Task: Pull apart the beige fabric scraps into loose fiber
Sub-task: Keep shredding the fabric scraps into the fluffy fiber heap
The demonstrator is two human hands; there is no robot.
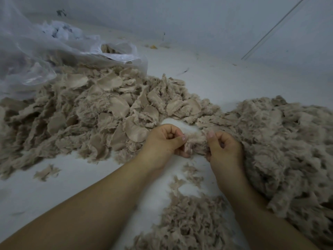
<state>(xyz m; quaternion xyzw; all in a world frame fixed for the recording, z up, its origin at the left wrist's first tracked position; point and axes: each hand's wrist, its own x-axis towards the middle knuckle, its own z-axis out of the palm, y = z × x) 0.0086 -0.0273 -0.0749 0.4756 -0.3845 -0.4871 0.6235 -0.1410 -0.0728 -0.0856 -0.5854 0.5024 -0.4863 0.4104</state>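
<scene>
A fuzzy beige fabric scrap (195, 144) is stretched between my two hands at the centre of the view. My left hand (163, 141) pinches its left edge between thumb and curled fingers. My right hand (224, 147) pinches its right edge the same way. A big pile of flat beige scraps (93, 112) lies to the left and behind. To the right spreads a fluffy heap of loose beige fiber (281, 141), and more fiber (187, 224) lies between my forearms.
A clear plastic bag (36, 56) holding more scraps lies at the back left. The floor (54, 192) is white, with a small stray scrap (46, 172) at the left. A pale wall (198, 18) rises behind, with a thin rod (273, 29) leaning at the right.
</scene>
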